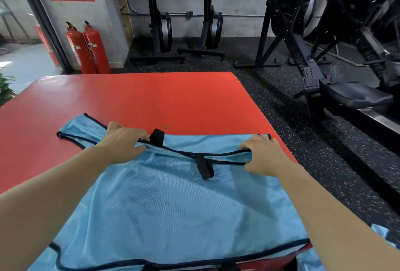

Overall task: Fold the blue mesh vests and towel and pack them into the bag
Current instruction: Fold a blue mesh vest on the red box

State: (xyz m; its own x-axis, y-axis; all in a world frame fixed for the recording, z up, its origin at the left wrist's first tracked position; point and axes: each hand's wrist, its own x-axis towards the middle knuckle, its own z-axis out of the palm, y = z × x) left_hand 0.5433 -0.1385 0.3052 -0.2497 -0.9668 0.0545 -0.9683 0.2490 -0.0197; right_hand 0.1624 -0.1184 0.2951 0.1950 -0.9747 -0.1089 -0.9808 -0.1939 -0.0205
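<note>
A: Where's the blue mesh vest [168,201]?
B: Spread flat, mostly nearer than the fingers.
A: And the hands?
B: The left hand [123,141] and right hand [263,155] each curl their fingers round its black-trimmed far edge, with a black strap [204,165] between them. Beyond the fingertips is the red mat [151,97], then two fire extinguishers [88,47].
</note>
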